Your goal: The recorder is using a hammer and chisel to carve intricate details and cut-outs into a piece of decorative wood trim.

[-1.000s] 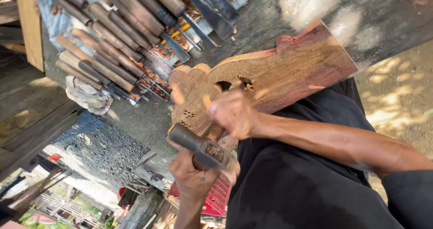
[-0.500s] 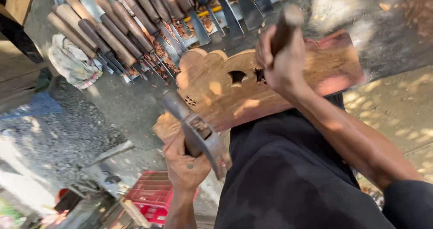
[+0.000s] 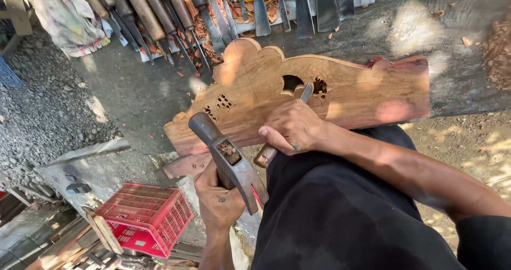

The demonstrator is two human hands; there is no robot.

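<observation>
The right hand [image 3: 293,129] grips a steel chisel [image 3: 287,126] against the scalloped, pierced wooden panel [image 3: 346,92] on the lap, the left hand [image 3: 218,195] grips a rusty hammer [image 3: 229,161], above rough concrete ground [image 3: 133,89] with a row of chisels [image 3: 213,9].

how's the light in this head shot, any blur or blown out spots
Head view: dappled sunlight, with bright patches on the carved board and a washed-out spot on the ground above its right end; the dark trousers lose detail in shadow. The frame is sharp: hammer, chisel and both hands, left and right, show crisp edges, no motion blur. The row of chisels on top is cut off.
</observation>
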